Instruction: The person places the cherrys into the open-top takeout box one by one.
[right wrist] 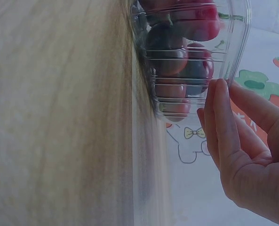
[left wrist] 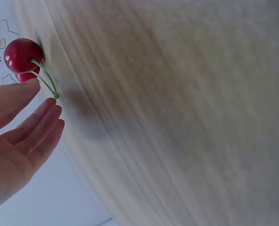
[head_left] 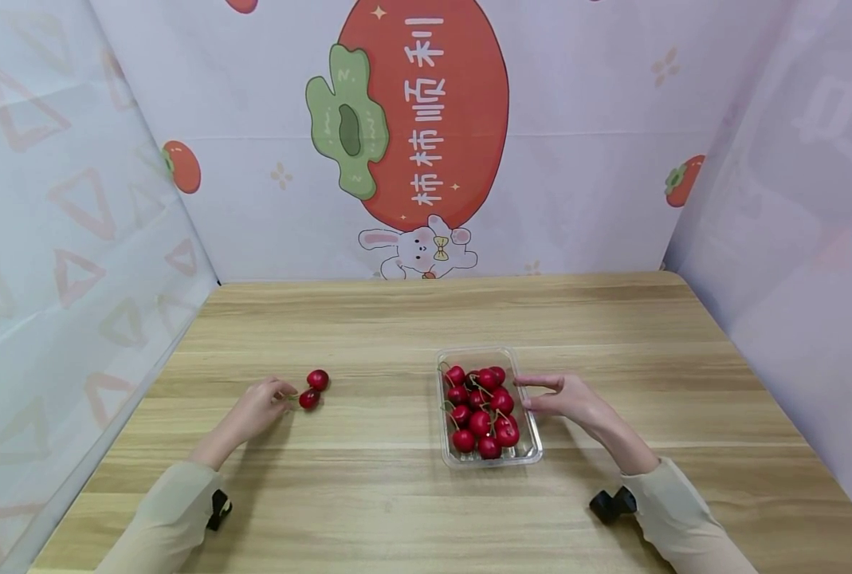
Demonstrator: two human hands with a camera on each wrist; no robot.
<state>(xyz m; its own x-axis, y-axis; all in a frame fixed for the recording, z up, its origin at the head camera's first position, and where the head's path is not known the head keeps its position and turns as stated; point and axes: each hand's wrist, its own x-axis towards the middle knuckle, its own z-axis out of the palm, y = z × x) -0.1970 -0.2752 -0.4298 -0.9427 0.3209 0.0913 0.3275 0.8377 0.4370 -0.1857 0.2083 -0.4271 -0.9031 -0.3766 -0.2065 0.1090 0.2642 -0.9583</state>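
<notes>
Two red cherries (head_left: 314,388) lie on the left part of the table, their green stems (left wrist: 47,77) joined at the ends. Beside the stems is my left hand (head_left: 262,406). Its thumb and fingers stand apart around the joined stem end, fingertips right at it. A clear plastic box (head_left: 532,442) full of red cherries (head_left: 480,422) sits right of the table's middle. At the box's right rim, my right hand (head_left: 567,400) has its fingertips against the edge with fingers fairly straight. In the right wrist view, those fingertips (right wrist: 220,84) meet the clear rim.
The wood-grain table (head_left: 390,510) reaches back to a printed cloth (head_left: 576,199) with a large persimmon drawing. Cloth walls (head_left: 74,239) also rise at left and right. Both forearms come in from the front, with black straps (head_left: 219,510) at the sleeves.
</notes>
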